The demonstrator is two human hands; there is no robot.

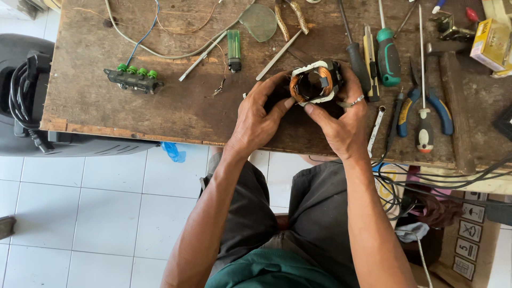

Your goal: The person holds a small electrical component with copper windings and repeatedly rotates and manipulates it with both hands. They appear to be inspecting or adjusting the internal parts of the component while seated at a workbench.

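A small motor stator (314,81) with copper windings and white insulation rests on the worn wooden workbench (160,112). My left hand (260,117) grips its left side, thumb and fingers curled against the core. My right hand (341,120), with a ring on one finger, holds its right and lower side. The hands hide the stator's lower edge.
Right of the hands lie screwdrivers (388,56), blue-handled pliers (424,106), a small wrench (376,128) and a yellow box (490,42). To the left sit a green-buttoned switch block (134,79), a green lighter (233,49), wires and a metal rod. A dark appliance (32,96) stands at left on the tiled floor.
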